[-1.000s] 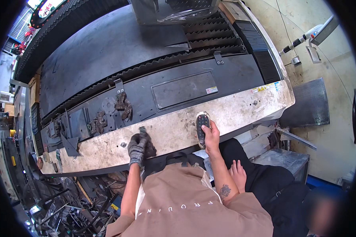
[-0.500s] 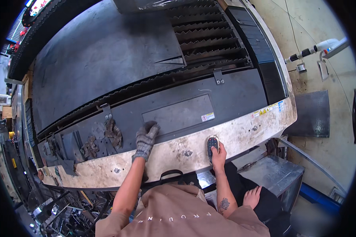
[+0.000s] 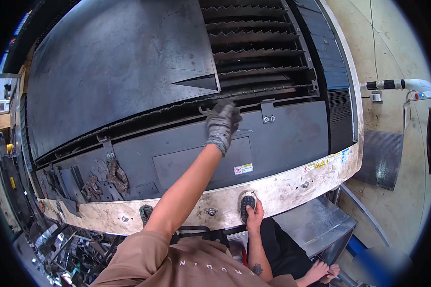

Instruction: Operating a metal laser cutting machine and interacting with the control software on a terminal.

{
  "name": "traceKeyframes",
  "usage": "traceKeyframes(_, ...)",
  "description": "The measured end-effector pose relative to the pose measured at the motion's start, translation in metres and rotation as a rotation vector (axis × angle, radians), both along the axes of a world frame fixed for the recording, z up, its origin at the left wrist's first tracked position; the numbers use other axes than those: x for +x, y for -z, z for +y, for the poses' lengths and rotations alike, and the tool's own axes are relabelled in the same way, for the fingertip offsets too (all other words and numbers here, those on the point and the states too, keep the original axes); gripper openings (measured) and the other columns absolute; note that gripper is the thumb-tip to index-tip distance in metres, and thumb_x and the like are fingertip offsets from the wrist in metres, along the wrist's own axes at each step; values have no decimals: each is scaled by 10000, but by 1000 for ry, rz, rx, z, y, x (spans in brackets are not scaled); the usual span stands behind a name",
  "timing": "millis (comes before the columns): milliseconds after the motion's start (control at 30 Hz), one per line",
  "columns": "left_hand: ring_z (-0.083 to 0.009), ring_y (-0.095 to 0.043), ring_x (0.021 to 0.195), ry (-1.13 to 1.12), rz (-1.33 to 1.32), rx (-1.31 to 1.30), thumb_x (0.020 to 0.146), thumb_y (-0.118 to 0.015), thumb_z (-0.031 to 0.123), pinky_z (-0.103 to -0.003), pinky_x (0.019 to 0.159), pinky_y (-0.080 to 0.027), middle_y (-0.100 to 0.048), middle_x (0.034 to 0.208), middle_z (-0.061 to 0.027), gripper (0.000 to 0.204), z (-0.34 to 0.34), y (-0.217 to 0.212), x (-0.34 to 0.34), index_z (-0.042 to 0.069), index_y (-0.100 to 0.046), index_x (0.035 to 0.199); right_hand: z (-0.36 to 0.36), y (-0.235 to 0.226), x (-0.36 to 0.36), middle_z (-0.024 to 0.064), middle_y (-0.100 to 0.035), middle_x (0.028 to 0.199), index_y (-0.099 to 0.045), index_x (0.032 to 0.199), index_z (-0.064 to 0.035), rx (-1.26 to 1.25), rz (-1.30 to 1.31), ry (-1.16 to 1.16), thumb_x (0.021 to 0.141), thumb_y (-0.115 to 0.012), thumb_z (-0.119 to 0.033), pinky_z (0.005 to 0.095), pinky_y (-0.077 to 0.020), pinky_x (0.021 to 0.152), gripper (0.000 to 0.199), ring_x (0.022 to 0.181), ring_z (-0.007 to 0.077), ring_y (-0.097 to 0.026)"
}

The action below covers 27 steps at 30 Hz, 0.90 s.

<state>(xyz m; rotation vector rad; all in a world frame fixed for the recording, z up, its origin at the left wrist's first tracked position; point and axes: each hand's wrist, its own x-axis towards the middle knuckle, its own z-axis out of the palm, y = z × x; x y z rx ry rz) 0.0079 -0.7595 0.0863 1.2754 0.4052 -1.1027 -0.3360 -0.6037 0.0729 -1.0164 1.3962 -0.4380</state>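
Observation:
My left hand point(image 3: 222, 123), in a grey knitted glove, reaches over the dark front panel point(image 3: 282, 131) to the near edge of the machine bed. Its fingertips are smeared by motion, so their grip is unclear. Just beyond it lies the corner of a large dark metal sheet point(image 3: 124, 57), which has a narrow triangular cut-out near that corner. In my bare right hand point(image 3: 255, 216) is a black handheld remote control with buttons point(image 3: 247, 204), held upright by the white front rail point(image 3: 277, 191), thumb on its face.
Toothed support slats point(image 3: 254, 52) show right of the sheet. Metal scraps point(image 3: 115, 177) and loose plates lie on the panel's left end. At the lower right are another person's hands point(image 3: 323, 271) beside a metal box point(image 3: 316, 220). Tangled offcuts point(image 3: 76, 253) fill the lower left.
My left hand has moved away from me and to the right, from the front rail to the bed's edge. My right hand still holds the remote control. The view has shifted.

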Motion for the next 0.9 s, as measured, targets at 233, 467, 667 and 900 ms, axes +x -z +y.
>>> traceKeyframes(233, -293, -645, 1044, 1119, -1750, 406, 862, -648, 272, -441, 867, -504, -716, 1053, -118, 264, -34, -37, 42, 103, -750, 1039, -5, 3, -9, 50, -652, 995, -587, 1215, 27, 154, -263, 140, 863, -636, -58, 273, -544, 760, 366, 845, 111, -618)
traceKeyframes(467, -368, -626, 1143, 2058, -2101, 686, 915, -542, 183, -517, 914, -479, -683, 1215, -181, 325, -125, -12, 86, 95, -744, 1154, 1, 8, -8, 59, -657, 973, -601, 1186, 43, 102, -230, 106, 845, -687, -119, 269, -523, 767, 387, 866, 113, -619)
traceKeyframes(667, -343, -662, 980, 1356, -1960, 610, 887, -545, 192, -522, 801, -492, -698, 1050, -205, 315, -122, 43, 75, 19, -742, 1062, 3, 10, -4, 67, -652, 1019, -610, 1199, 51, -22, -98, 105, 820, -694, -149, 293, -484, 844, 437, 928, 147, -588)
traceKeyframes(900, -306, -682, 971, 2219, -2112, 1088, 865, -592, 175, -499, 713, -491, -734, 1023, -115, 267, -128, 43, 41, 99, -779, 1039, 5, 18, -14, 78, -661, 963, -624, 1163, 45, -84, -79, 107, 817, -745, -262, 307, -492, 818, 478, 883, 152, -590)
